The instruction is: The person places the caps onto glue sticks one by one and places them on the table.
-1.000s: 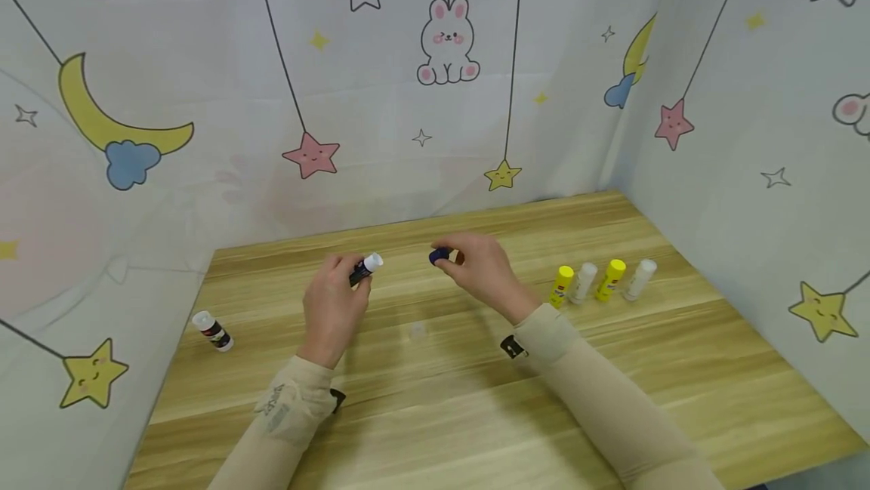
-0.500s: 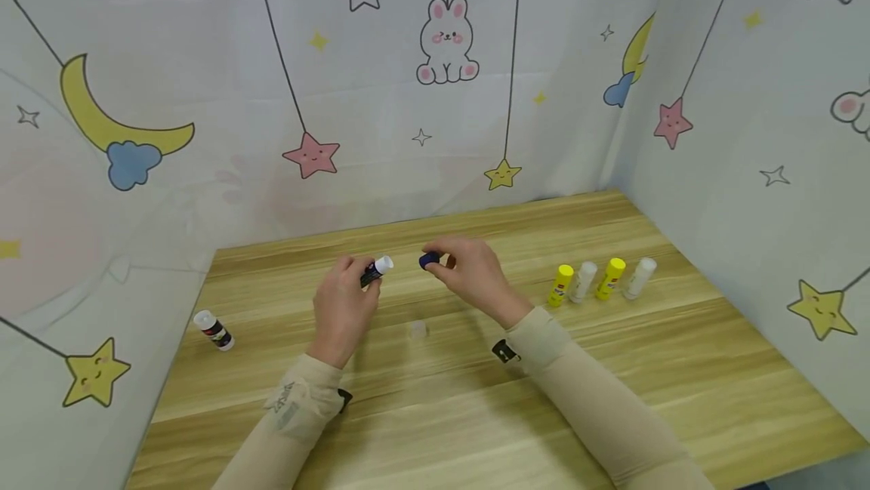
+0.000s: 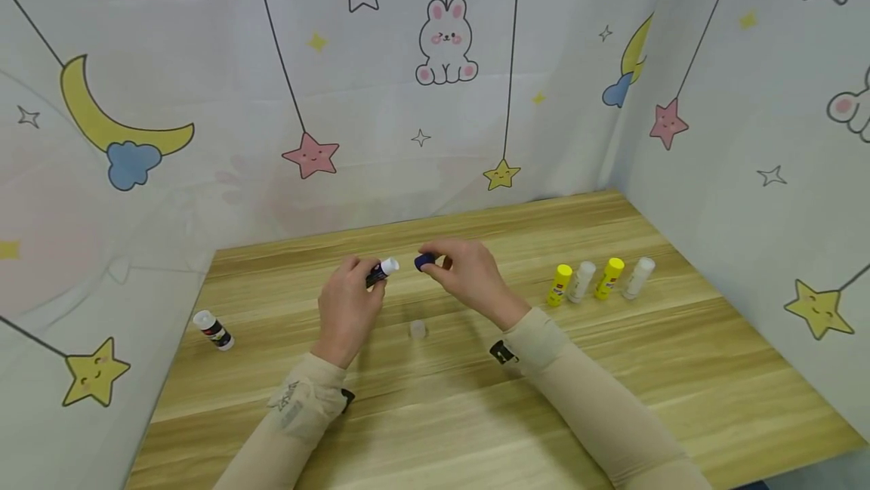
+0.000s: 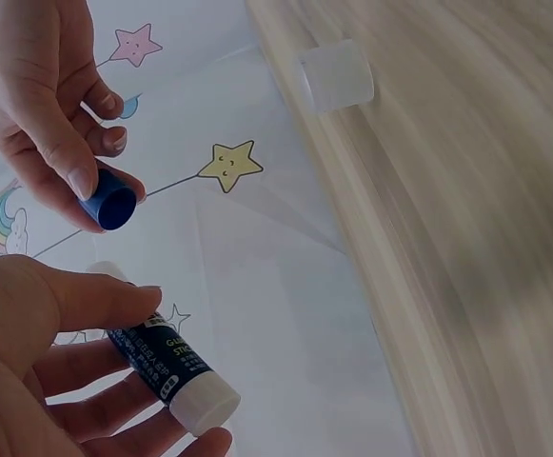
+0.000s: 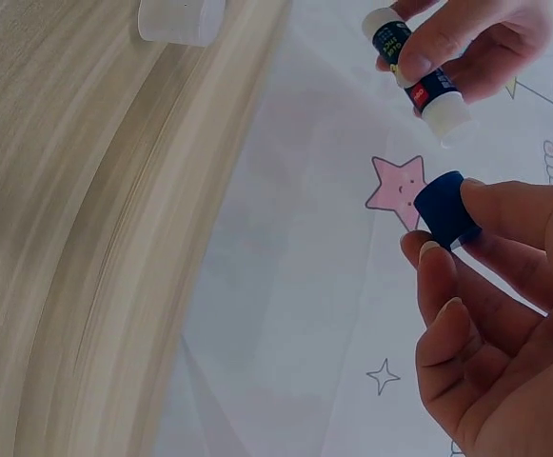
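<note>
The wood-grain counter [image 3: 435, 422] is enclosed at left, back and right by white star-printed sheeting [image 3: 381, 90]. Above the counter, the left hand [image 3: 348, 305] grips the glue stick [image 4: 157, 350]; the right hand [image 3: 472, 275] pinches the blue cap [image 5: 444, 209], just apart from the stick. A translucent cylinder [image 3: 418, 329] rests on the counter.

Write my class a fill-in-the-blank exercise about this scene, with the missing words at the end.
1. The right hand pinches a small cylindrical cap coloured ____.
2. The left hand grips a navy-labelled white cylindrical tube printed "GLUE ____".
3. Two yellow cylindrical tubes stand beside ____ whitish cylindrical ones.

Missing words: blue; STICK; two.
</note>
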A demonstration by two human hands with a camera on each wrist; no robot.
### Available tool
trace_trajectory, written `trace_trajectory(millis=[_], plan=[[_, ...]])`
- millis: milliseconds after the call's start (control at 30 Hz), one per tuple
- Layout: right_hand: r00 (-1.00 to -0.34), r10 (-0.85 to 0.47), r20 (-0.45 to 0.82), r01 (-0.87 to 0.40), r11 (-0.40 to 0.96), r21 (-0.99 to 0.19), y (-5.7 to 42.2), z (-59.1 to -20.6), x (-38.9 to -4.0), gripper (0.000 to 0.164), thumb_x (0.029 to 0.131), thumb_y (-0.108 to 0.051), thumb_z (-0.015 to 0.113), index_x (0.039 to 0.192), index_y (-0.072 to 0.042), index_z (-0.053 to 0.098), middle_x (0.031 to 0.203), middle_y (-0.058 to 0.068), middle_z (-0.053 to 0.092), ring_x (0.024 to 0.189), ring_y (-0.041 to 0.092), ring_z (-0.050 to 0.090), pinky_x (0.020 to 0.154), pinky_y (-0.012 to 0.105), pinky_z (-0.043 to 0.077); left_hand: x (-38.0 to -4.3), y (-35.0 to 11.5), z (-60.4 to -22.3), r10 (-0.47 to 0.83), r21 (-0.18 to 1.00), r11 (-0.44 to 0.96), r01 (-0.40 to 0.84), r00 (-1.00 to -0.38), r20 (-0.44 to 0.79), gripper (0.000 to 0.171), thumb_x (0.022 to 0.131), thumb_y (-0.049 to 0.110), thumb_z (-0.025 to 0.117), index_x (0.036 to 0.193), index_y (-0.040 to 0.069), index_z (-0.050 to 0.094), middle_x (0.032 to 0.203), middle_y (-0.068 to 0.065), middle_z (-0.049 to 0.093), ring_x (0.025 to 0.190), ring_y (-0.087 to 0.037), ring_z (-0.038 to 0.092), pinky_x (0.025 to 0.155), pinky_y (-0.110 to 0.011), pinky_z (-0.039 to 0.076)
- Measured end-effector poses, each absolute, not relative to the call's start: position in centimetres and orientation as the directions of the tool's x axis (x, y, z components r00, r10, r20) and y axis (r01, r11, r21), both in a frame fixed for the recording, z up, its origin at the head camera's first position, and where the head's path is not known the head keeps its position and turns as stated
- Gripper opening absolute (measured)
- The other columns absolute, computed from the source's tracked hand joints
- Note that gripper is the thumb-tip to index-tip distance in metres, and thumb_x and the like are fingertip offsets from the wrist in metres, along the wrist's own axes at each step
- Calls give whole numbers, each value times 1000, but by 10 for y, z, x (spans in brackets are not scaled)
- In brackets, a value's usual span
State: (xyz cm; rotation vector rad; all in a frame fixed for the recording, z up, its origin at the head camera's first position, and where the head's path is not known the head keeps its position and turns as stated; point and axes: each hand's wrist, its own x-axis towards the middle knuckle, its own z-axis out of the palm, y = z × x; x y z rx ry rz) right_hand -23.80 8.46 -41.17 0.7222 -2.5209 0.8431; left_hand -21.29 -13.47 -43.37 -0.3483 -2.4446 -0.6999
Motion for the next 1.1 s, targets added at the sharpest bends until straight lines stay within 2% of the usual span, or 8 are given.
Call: trace_trajectory(millis=[1100], plan=[[-783, -378, 494, -603, 659, -451, 73, -412, -235, 26, 93, -26, 76, 117, -19, 75, 96, -10, 73, 68, 1, 59, 55, 22, 46, -208, -124, -437, 144, 367, 814, 450, -768, 624, 20, 85, 10, 82, 104, 8, 75, 91, -7, 62, 71, -23, 63, 56, -42, 53]])
